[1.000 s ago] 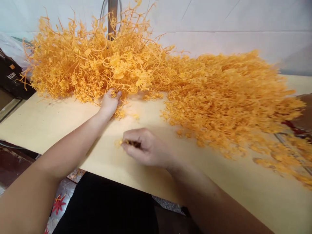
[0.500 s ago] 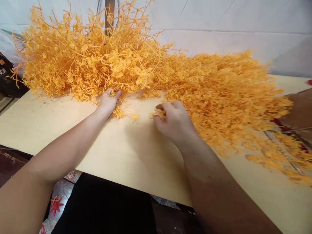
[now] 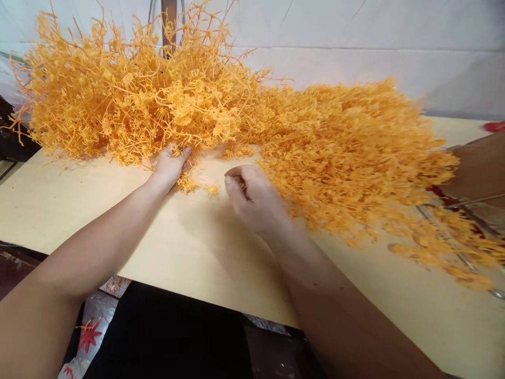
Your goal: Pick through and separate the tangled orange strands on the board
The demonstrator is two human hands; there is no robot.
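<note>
A tangled heap of orange-yellow plastic sprigs [image 3: 130,100] lies along the back of the pale table [image 3: 189,247]. At its front edge, my left hand [image 3: 170,164] is closed around some sprig pieces, with small tips hanging below the fingers. My right hand [image 3: 254,195] is just right of it, above the table, thumb and fingers pinched together; what they hold, if anything, is hidden. Beside the right hand spreads a denser pile of orange sprigs [image 3: 355,152]. A small loose orange piece [image 3: 213,188] sits between the hands.
White wall panels [image 3: 339,63] stand behind the table. At the right edge are a brown item [image 3: 479,163], a red piece [image 3: 494,126] and a metal rod [image 3: 445,234] under sprigs. A red star-shaped piece [image 3: 90,336] lies below the table at the lower left.
My right hand has moved left, closer to my left hand, and the orange bits seen at its fingertips no longer show. The whole view has shifted slightly; my left hand keeps its grip.
</note>
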